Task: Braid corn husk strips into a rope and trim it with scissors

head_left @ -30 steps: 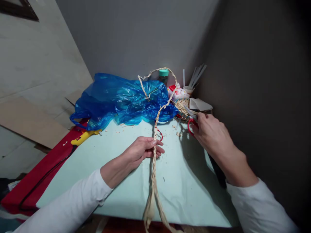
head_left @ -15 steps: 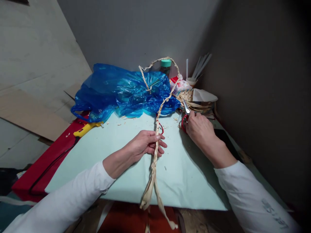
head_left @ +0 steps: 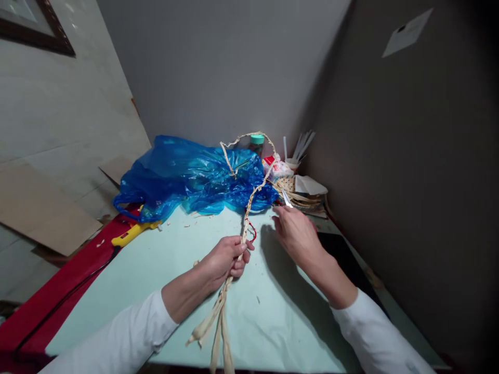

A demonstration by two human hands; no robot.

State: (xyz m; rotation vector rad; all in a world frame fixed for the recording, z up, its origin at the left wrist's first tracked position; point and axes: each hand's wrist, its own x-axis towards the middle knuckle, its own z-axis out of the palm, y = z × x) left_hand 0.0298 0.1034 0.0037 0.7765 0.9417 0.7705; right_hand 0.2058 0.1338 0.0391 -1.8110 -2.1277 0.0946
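A pale straw-coloured braided cord of flat plant fibre (head_left: 253,193) is lying lengthwise away from the person, its loose flat strips (head_left: 206,323) pointing towards the near edge and its far part curving into a loop over the bag. The left hand (head_left: 226,259) is the nearer one: its fingers are pinching the cord between thumb and forefinger, the rest loosely curled. A thin red thread (head_left: 254,235) is sticking out from the braid just beyond that pinch, on the right. The right hand (head_left: 296,234) is hanging to the right, apart from the cord, its fingers closing around metal scissors (head_left: 286,198); the blades are pointing away, and the handles are mostly hidden. Beneath, the worktop (head_left: 156,291) is wearing a smooth mint-green cover, with small scraps scattered about. Behind, a crumpled blue plastic bag (head_left: 187,171) is spreading leftward, a turquoise-lidded jar (head_left: 256,145) is standing beyond it, and a woven basket (head_left: 286,184) is sitting to the right. Plain grey walls (head_left: 218,67) are meeting in a corner around everything.
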